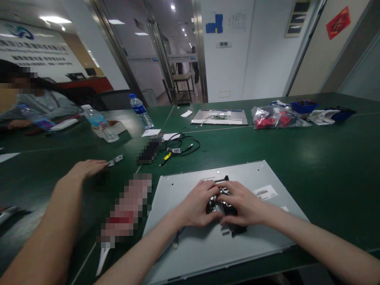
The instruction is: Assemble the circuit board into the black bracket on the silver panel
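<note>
A large flat grey metal panel [190,253], like the back of a display screen, lies on the table in front of me. My left hand [198,204] and my right hand [245,204] meet over its middle, fingers curled from both sides around a small black-and-silver part [226,209]. My fingers cover most of it, so its exact kind is hidden. A short black cable end [222,179] shows just beyond my fingertips. Under my left wrist a thin cable [175,242] runs across the panel. White labels [265,192] sit by my right wrist.
A co-worker's hand [89,168] reaches by a small metal bracket [115,160] at left. Nearby are a pinkish pouch [127,208], a dark phone-like object [150,149], coiled black cables [185,148] and water bottles [141,111]. Farther back lie another panel [234,117] and plastic bags [276,116].
</note>
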The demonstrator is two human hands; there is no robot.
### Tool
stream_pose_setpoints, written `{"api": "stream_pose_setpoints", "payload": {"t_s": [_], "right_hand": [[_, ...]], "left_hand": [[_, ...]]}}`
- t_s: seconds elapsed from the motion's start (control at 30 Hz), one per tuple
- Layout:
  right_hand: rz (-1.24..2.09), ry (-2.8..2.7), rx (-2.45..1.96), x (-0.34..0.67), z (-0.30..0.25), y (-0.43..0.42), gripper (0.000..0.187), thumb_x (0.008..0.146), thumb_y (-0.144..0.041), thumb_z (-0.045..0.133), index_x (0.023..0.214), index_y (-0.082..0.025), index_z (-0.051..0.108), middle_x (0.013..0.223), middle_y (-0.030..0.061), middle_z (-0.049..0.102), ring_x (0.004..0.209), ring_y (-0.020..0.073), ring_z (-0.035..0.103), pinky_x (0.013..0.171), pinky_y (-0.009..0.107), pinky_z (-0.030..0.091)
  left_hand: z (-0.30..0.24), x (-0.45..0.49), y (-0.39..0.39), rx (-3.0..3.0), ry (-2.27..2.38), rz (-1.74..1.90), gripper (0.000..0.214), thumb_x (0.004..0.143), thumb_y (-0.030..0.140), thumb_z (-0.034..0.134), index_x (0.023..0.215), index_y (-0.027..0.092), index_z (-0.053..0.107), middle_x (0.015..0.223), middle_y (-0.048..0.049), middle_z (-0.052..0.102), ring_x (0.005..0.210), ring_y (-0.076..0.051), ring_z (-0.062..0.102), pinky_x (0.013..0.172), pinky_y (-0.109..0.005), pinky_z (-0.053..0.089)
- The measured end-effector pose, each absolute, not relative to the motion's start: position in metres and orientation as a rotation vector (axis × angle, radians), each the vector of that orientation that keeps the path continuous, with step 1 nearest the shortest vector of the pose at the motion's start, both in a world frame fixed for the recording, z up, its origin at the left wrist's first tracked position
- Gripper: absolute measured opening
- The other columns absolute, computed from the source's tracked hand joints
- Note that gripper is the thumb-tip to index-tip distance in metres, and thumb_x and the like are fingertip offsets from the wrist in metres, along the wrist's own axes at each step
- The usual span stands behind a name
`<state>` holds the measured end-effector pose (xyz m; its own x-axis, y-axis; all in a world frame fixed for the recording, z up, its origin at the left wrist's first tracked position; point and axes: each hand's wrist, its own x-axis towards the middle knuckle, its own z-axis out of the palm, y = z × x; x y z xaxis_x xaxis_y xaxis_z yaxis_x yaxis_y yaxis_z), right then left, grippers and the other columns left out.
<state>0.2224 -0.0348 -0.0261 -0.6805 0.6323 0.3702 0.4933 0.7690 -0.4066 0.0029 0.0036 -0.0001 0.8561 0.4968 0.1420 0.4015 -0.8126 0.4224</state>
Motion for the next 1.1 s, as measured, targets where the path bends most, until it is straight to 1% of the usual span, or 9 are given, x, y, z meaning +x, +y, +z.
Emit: {"api": "stream_pose_setpoints", "payload": {"t_s": [0.17,0.27,0.33,0.47,0.57,0.63,0.77,0.93,1.1], "right_hand": [[0.279,-2.410,-0.862,0.227,-0.025,-0.031,0.021,0.089,-0.030,0.065,0.108,-0.021,0.061,0.130,0.0120,0.055,0.120,0.0260,0.050,0.099,0.046,0.043],[0.171,-2.366,-0.918,0.236,-0.024,-0.024,0.020,0.089,-0.016,0.060,0.109,-0.022,0.062,0.118,0.0097,0.061,0.110,0.0245,0.054,0.094,0.044,0.044],[0.094,-2.387,-0.968,0.244,-0.022,-0.018,0.019,0.089,-0.012,0.057,0.104,-0.020,0.063,0.108,0.0085,0.064,0.103,0.0239,0.056,0.091,0.043,0.044],[0.032,-2.504,-1.131,0.260,-0.019,-0.008,0.007,0.090,-0.016,0.059,0.091,-0.018,0.066,0.091,0.0068,0.066,0.088,0.0228,0.059,0.082,0.041,0.044],[0.136,-2.549,-1.214,0.268,-0.017,-0.005,0.004,0.088,-0.022,0.066,0.086,-0.020,0.069,0.083,0.0044,0.067,0.079,0.0206,0.060,0.075,0.037,0.044],[0.258,-2.556,-1.228,0.271,-0.017,-0.005,0.003,0.085,-0.024,0.071,0.085,-0.022,0.070,0.082,0.0030,0.067,0.077,0.0197,0.061,0.071,0.035,0.044],[0.455,-2.548,-1.219,0.273,-0.017,-0.005,0.015,0.078,-0.023,0.077,0.091,-0.023,0.069,0.091,0.0029,0.067,0.083,0.0208,0.062,0.070,0.033,0.047],[0.666,-2.529,-1.193,0.271,-0.020,-0.005,0.013,0.079,-0.013,0.072,0.087,-0.021,0.066,0.095,0.0030,0.065,0.087,0.0198,0.061,0.078,0.033,0.048],[0.724,-2.527,-1.204,0.270,-0.020,-0.005,0.012,0.080,-0.011,0.069,0.088,-0.019,0.065,0.091,0.0025,0.066,0.083,0.0178,0.060,0.072,0.029,0.045]], "left_hand": [[-0.002,0.003,0.004,2.661,0.665,0.358,0.040,0.078,0.045,0.068,0.109,0.022,0.056,0.109,-0.0094,0.058,0.101,-0.029,0.052,0.092,-0.046,0.041],[-0.002,0.002,0.005,2.669,0.653,0.339,0.039,0.078,0.046,0.067,0.106,0.021,0.055,0.106,-0.0092,0.058,0.100,-0.030,0.053,0.091,-0.046,0.041],[-0.002,0.002,0.006,2.671,0.665,0.327,0.036,0.078,0.045,0.067,0.102,0.021,0.056,0.104,-0.0090,0.058,0.099,-0.029,0.053,0.091,-0.046,0.041],[0.000,0.003,0.006,2.664,0.687,0.321,0.034,0.077,0.043,0.067,0.100,0.021,0.055,0.105,-0.0082,0.057,0.098,-0.028,0.052,0.091,-0.046,0.042],[0.001,0.003,0.006,2.660,0.686,0.318,0.032,0.076,0.041,0.068,0.098,0.021,0.055,0.105,-0.0079,0.057,0.098,-0.028,0.052,0.092,-0.046,0.042],[0.002,0.004,0.006,2.660,0.689,0.315,0.032,0.076,0.040,0.068,0.098,0.021,0.054,0.105,-0.0081,0.057,0.098,-0.028,0.052,0.092,-0.047,0.042],[0.001,0.003,0.007,2.665,0.684,0.316,0.032,0.076,0.040,0.068,0.098,0.022,0.054,0.105,-0.0081,0.057,0.099,-0.029,0.051,0.091,-0.047,0.042],[0.000,0.003,0.007,2.669,0.693,0.306,0.032,0.076,0.039,0.068,0.099,0.021,0.054,0.105,-0.0082,0.056,0.099,-0.028,0.051,0.091,-0.046,0.042],[-0.002,0.003,0.006,2.670,0.698,0.305,0.032,0.075,0.038,0.068,0.098,0.021,0.054,0.105,-0.0079,0.056,0.098,-0.028,0.051,0.091,-0.046,0.041]]}}
